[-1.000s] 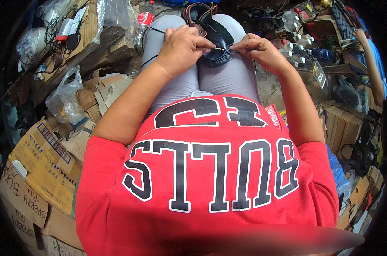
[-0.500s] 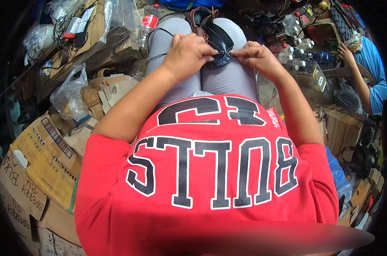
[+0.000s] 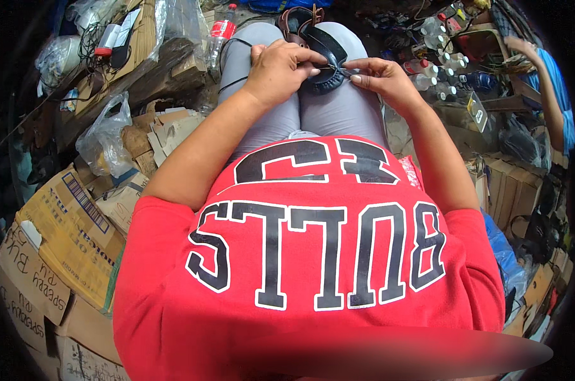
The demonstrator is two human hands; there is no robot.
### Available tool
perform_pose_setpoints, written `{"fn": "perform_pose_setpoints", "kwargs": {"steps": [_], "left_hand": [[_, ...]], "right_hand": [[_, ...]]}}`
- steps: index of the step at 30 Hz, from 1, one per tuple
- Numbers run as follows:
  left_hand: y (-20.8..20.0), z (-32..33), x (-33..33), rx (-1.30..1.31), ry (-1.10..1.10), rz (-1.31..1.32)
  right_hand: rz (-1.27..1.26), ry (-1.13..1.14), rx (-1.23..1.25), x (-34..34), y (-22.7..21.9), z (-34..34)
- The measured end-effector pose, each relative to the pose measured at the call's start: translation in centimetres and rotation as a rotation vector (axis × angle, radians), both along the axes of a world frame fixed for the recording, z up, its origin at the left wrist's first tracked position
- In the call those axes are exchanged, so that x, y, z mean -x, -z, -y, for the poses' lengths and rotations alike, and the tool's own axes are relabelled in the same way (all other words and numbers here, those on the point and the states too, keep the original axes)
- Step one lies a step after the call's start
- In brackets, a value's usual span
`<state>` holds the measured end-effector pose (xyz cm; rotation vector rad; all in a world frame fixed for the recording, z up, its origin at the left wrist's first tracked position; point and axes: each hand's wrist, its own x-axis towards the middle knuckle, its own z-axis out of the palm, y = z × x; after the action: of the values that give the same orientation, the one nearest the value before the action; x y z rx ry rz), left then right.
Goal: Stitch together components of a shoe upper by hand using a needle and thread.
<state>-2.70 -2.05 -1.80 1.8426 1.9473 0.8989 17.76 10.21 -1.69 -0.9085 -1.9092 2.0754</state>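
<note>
Black-and-brown shoe (image 3: 326,47) on the person's grey-trousered lap (image 3: 348,117)

Clutter on both your sides.
Your left: cardboard boxes (image 3: 78,238), clear plastic bag (image 3: 108,147). Your right: bottles (image 3: 422,84), cardboard stack (image 3: 511,187).

The shoe (image 3: 327,46) — black, brown at its far end, puckered around its near end — lay over the grey-trousered thighs (image 3: 354,117).
</note>
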Motion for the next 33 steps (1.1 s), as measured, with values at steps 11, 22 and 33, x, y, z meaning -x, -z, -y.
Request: {"fn": "perform_pose_setpoints", "kwargs": {"steps": [11,22,33], "left_hand": [[-0.8,-1.3,1.2,-0.109,0.066,-0.031],[-5.4,-1.3,4.4,-0.261,0.293,-0.172],[-1.7,-4.4,2.4,-0.371,-0.102,-0.186]], "right_hand": [[0.102,-0.038,-0.125,0.0,-0.1,-0.4],[0.084,-0.092,-0.002,0.0,-0.5,-0.6],[0.090,-0.039,-0.042,-0.2,-0.7,-0.3]]}}
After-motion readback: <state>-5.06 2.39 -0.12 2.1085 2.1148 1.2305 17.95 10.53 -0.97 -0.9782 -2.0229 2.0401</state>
